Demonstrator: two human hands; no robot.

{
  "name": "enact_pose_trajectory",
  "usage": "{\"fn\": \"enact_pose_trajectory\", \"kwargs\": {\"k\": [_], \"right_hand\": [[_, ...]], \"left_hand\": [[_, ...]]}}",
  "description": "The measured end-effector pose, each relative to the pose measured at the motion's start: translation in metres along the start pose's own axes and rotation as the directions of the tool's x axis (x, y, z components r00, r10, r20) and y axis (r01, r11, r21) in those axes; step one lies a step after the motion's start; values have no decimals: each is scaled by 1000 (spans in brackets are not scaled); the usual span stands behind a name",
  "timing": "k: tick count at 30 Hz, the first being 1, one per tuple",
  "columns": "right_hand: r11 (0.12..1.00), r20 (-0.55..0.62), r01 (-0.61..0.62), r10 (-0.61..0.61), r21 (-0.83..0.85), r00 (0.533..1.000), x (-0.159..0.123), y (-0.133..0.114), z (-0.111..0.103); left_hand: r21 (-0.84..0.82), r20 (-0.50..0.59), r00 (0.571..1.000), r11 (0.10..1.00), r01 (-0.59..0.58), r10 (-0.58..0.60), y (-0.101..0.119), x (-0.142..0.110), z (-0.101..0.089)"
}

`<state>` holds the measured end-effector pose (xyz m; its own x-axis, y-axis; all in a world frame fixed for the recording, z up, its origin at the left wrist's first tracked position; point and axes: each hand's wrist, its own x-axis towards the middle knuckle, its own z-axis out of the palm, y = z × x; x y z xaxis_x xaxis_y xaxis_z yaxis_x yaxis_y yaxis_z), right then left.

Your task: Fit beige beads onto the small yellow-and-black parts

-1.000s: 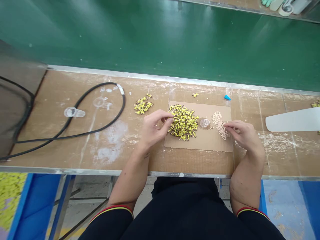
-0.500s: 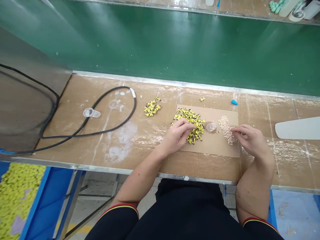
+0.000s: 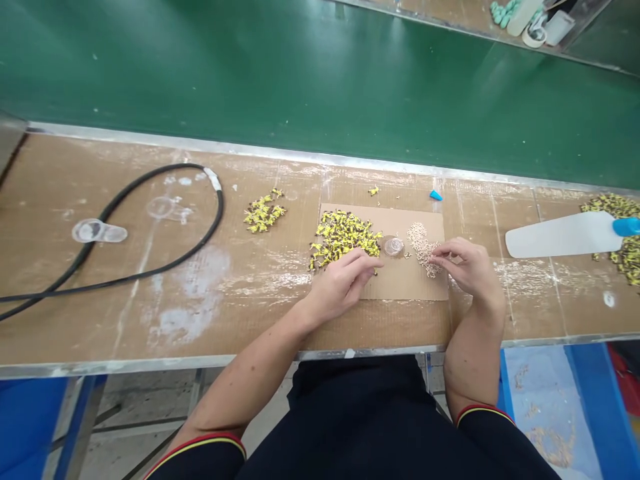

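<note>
My left hand (image 3: pixel 341 283) is at the lower right edge of a pile of small yellow and black pieces (image 3: pixel 345 233). Its thumb and index finger are drawn together in a pinch; what they hold is too small to make out. Over the right edge of a heap of tiny pale pink pieces (image 3: pixel 419 235) is my right hand (image 3: pixel 465 263), its fingertips also pinched, touching or just above the heap. Between the two piles stands a small round clear cup (image 3: pixel 394 247). All of these rest on a flat cardboard sheet (image 3: pixel 400 288).
Left of the sheet lie a smaller yellow and black cluster (image 3: pixel 264 212), a looped black cable (image 3: pixel 165 265) and a clear plastic scoop-like piece (image 3: pixel 100 231). A blue cap (image 3: pixel 435 195) lies behind. To the right is a white bottle (image 3: pixel 560 235), in front of another yellow-black pile (image 3: pixel 629 257).
The camera view has swung to the right, bringing the bottle's blue top and the far-right pile into sight. My left hand has drawn back slightly toward the pile's near edge; my right stays by the pale pieces.
</note>
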<state>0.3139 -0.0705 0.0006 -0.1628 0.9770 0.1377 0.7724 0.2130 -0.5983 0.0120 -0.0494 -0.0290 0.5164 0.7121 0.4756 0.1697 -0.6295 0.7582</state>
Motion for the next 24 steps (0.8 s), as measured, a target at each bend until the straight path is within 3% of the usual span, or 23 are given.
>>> {"fn": "enact_pose_trajectory", "kwargs": {"k": [5, 12, 18, 24], "right_hand": [[970, -64, 89, -76, 226, 995, 0, -17, 8], [848, -92, 272, -259, 455, 961, 3, -45, 29], [840, -59, 151, -141, 520, 988, -3, -51, 48], [844, 0, 121, -142, 522, 990, -2, -55, 51]], "left_hand": [[-86, 6, 998, 994, 62, -62, 9, 3, 4], [-215, 6, 993, 970, 118, -120, 14, 4, 12], [-241, -8, 995, 966, 98, -103, 16, 4, 11], [-139, -38, 999, 990, 17, -22, 13, 1, 14]]}}
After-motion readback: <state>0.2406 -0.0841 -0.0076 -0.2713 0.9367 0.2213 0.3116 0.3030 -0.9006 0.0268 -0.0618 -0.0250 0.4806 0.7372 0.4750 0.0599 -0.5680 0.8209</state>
